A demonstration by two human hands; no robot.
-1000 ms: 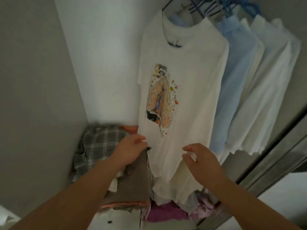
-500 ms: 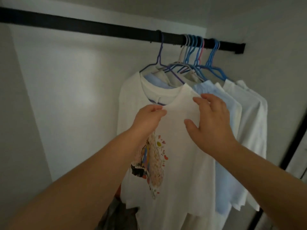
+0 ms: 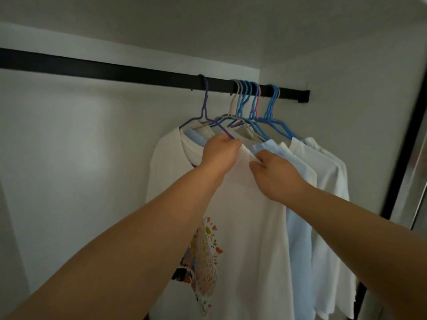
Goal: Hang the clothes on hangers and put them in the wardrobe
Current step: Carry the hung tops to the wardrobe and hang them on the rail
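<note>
Fingers point(image 3: 231, 144) of left hand point(image 3: 219, 155) and right hand point(image 3: 275, 172) pinching soft white printed T-shirt point(image 3: 249, 227) at its shoulder, on thin purple hanger point(image 3: 205, 112), under matte black rail point(image 3: 115, 72); several blue hangers point(image 3: 272, 107) just beside.

no readable text, print unlettered

A matt black rail point(image 3: 138, 73) is carrying thin, smooth plastic-looking hangers, one purple hanger point(image 3: 205, 105) and several blue hangers point(image 3: 272, 107). Soft white cloth is showing in the printed T-shirt point(image 3: 249, 227), its front print point(image 3: 203, 262) looking flat and many-coloured, with a pale blue shirt point(image 3: 298, 239) of smooth cloth hanging just beside it. The wardrobe walls point(image 3: 69, 158) are looking smooth, matt and white.
</note>
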